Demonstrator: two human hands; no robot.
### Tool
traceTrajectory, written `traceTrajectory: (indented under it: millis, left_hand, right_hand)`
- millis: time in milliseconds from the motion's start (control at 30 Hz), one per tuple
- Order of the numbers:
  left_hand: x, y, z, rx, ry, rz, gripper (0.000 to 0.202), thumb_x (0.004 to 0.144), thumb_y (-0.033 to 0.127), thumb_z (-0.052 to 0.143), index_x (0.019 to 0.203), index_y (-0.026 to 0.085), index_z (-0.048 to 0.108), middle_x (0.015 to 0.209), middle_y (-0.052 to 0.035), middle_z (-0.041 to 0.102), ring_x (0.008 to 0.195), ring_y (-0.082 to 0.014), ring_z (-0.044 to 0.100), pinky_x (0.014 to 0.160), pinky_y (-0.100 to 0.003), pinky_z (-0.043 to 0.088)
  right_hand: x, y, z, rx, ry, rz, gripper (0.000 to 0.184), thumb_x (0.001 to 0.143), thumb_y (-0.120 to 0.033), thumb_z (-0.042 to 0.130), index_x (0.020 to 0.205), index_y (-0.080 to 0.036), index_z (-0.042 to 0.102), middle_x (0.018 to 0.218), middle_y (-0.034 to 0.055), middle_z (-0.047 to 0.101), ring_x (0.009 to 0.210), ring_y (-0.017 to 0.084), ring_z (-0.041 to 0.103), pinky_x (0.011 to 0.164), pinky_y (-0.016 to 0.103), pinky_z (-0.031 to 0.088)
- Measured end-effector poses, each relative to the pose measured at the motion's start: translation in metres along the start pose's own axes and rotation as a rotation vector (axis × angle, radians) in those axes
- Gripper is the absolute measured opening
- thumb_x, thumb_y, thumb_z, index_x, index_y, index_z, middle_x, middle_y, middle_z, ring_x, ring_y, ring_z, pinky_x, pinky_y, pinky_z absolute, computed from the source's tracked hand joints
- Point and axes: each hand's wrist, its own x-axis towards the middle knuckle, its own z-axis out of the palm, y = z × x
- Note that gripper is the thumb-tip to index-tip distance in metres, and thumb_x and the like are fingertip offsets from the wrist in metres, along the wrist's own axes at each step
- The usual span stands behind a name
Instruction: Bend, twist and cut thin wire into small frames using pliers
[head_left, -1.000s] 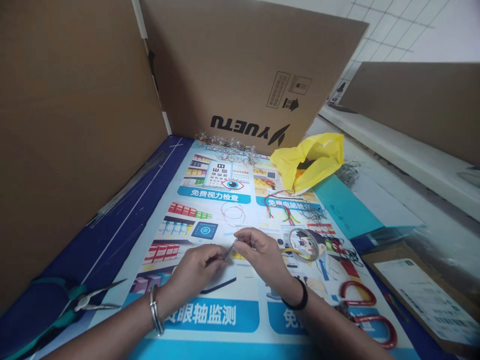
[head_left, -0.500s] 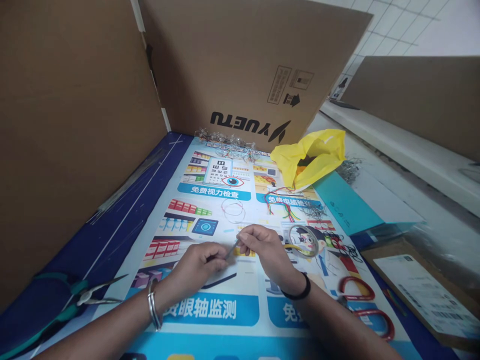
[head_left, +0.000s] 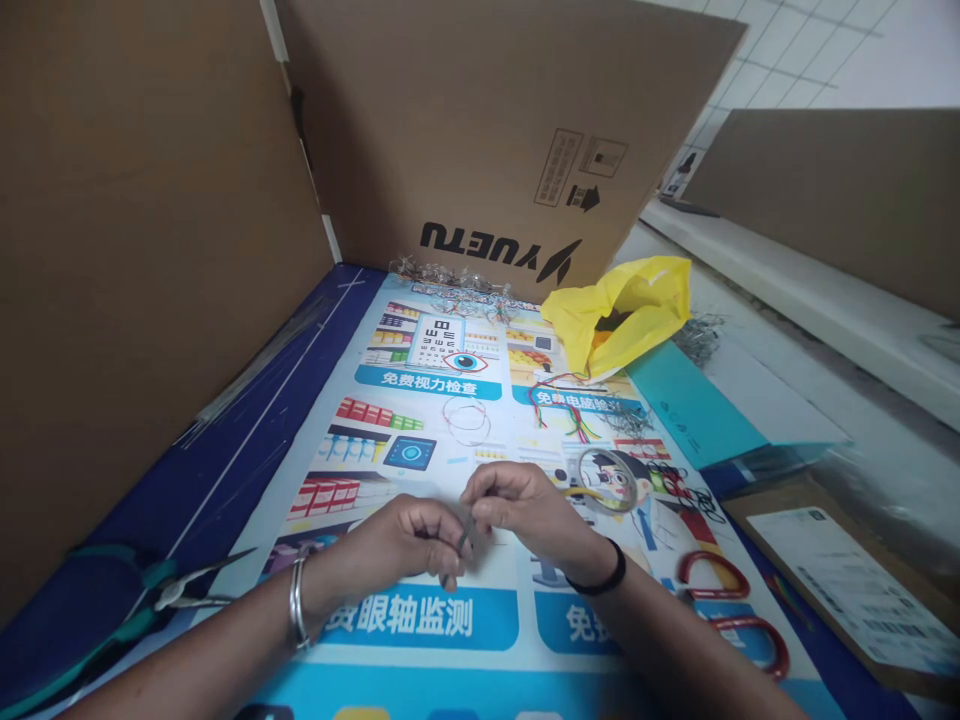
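A thin, dark grey strip [head_left: 466, 530] sits between my two hands over the printed poster sheet [head_left: 495, 660]; its exact kind is too small to make out. My left hand [head_left: 409, 545] pinches it, thumb and fingers closed. My right hand [head_left: 525, 515] is closed too, its fingertips at the upper end of the strip. Just beyond my right hand lies a round, clear-centred ring [head_left: 632, 490] with a yellow piece beside it. A thin loop of wire [head_left: 466, 440] lies on the poster ahead of my hands.
Teal-handled pliers [head_left: 161, 590] lie open at left, red-handled scissors [head_left: 780, 640] at right. Farther back are a yellow bag [head_left: 570, 325], coloured cords [head_left: 577, 420] and tangled wire pieces [head_left: 457, 285]. Cardboard walls [head_left: 465, 120] stand behind and left. A labelled cardboard package [head_left: 795, 500] lies right.
My left hand has turned, its fingers now angled downward. My right hand has come slightly lower and nearer the left. The strip now stands more upright between them.
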Motion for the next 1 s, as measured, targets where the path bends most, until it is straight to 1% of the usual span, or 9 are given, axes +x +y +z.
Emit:
traceTrajectory:
  millis: [100,200,300,400,533,767,900,1000]
  left_hand:
    - [0.000,-0.004,0.001,-0.069,0.006,-0.004,0.014,0.066,0.019,0.073,0.072,0.012,0.063,0.064,-0.0004,0.064,0.057,-0.0124,0.060,0.058,-0.026,0.046]
    - [0.000,-0.008,0.004,-0.110,0.018,0.010,0.016,0.068,0.020,0.072,0.072,0.012,0.059,0.063,0.0000,0.063,0.055,-0.0110,0.058,0.055,-0.023,0.043]
    - [0.000,-0.010,0.009,-0.062,0.088,0.049,0.017,0.072,0.021,0.069,0.070,0.014,0.054,0.063,0.0017,0.060,0.058,-0.0099,0.057,0.057,-0.022,0.041]
    - [-0.001,-0.009,0.014,0.007,0.161,0.069,0.021,0.071,0.021,0.069,0.066,0.015,0.049,0.062,0.0037,0.056,0.060,-0.0099,0.056,0.059,-0.022,0.040]
    - [-0.001,-0.006,0.015,0.038,0.156,0.052,0.021,0.071,0.023,0.067,0.067,0.015,0.048,0.062,0.0036,0.056,0.059,-0.0105,0.055,0.059,-0.023,0.039]
    - [0.001,-0.006,0.010,0.036,0.141,0.050,0.015,0.074,0.021,0.064,0.068,0.015,0.051,0.061,0.0023,0.058,0.060,-0.0106,0.054,0.060,-0.024,0.037]
    - [0.001,-0.005,0.009,0.050,0.132,0.054,0.013,0.074,0.020,0.064,0.068,0.014,0.054,0.062,0.0012,0.060,0.059,-0.0100,0.054,0.060,-0.023,0.038]
    - [0.001,-0.006,0.008,0.031,0.103,0.043,0.012,0.074,0.021,0.065,0.070,0.013,0.057,0.064,0.0001,0.062,0.060,-0.0100,0.055,0.060,-0.023,0.039]
  right_hand:
    - [0.000,-0.002,0.004,-0.030,0.038,-0.029,0.018,0.073,-0.032,0.071,0.075,-0.015,0.063,0.060,-0.0027,0.057,0.053,0.008,0.050,0.052,0.020,0.040]
    - [-0.002,-0.003,0.008,-0.156,0.132,-0.103,0.014,0.075,-0.028,0.068,0.072,-0.016,0.061,0.066,-0.0015,0.059,0.059,0.009,0.052,0.057,0.021,0.041]
    - [-0.003,-0.004,0.013,-0.332,0.244,-0.160,0.009,0.077,-0.024,0.064,0.072,-0.016,0.060,0.071,-0.0001,0.061,0.066,0.011,0.053,0.062,0.023,0.041]
    - [-0.003,-0.003,0.016,-0.400,0.261,-0.158,0.007,0.078,-0.022,0.061,0.074,-0.017,0.060,0.073,0.0002,0.061,0.068,0.011,0.054,0.064,0.024,0.042]
    - [-0.003,-0.002,0.017,-0.336,0.245,-0.127,0.007,0.079,-0.024,0.060,0.077,-0.017,0.060,0.073,-0.0009,0.060,0.068,0.011,0.053,0.062,0.022,0.042]
    - [-0.003,-0.003,0.017,-0.284,0.293,-0.042,0.012,0.077,-0.027,0.063,0.084,-0.017,0.064,0.073,-0.0007,0.061,0.065,0.010,0.053,0.060,0.023,0.041]
    - [-0.003,-0.006,0.015,-0.229,0.273,-0.028,0.015,0.077,-0.029,0.065,0.086,-0.017,0.065,0.072,-0.0012,0.060,0.064,0.009,0.052,0.060,0.023,0.041]
    - [-0.003,-0.005,0.012,-0.157,0.234,-0.018,0.021,0.076,-0.031,0.067,0.091,-0.017,0.066,0.068,-0.0024,0.058,0.060,0.008,0.051,0.058,0.022,0.040]
